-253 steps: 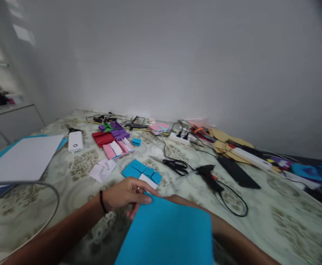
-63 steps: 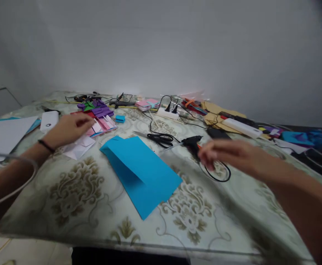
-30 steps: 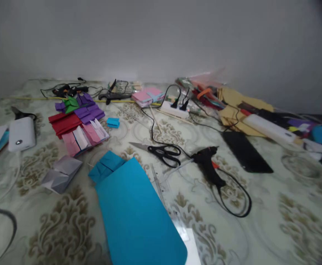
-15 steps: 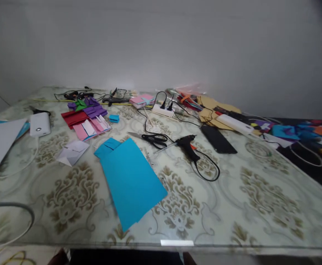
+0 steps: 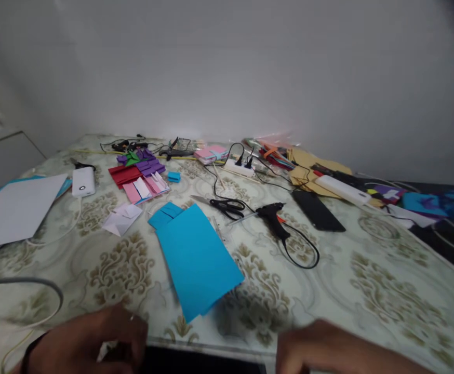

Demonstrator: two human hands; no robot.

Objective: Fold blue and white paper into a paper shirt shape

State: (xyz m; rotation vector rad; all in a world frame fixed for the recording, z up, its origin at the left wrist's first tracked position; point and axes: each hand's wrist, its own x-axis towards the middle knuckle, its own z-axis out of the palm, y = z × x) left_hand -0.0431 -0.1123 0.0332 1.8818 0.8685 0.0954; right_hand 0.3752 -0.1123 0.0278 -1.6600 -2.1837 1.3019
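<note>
At the table's front edge on the left is my left hand (image 5: 94, 335), its fingers bent down and blurred, beside a dark object (image 5: 199, 361) at the bottom of the view. My right hand (image 5: 320, 345) is at the same edge on the right, knuckles up; its fingertips are hidden. Whether either hand holds anything does not show. Blue paper sheets (image 5: 199, 259) lie between and beyond the hands. Behind them are open black-handled scissors (image 5: 229, 208) and a black glue gun (image 5: 274, 218) with a looped cord.
White sheets (image 5: 20, 208) and a white power bank (image 5: 83, 182) lie at left. Folded red (image 5: 124, 175), pink and purple papers are behind. A power strip (image 5: 239, 167) stands near the back, a black phone (image 5: 316, 210) at right. A grey cable loops at the left front.
Both my hands have come up over the table's front edge from the bottom of the view. The view has shifted, so the table's things appear slightly lower and farther right.
</note>
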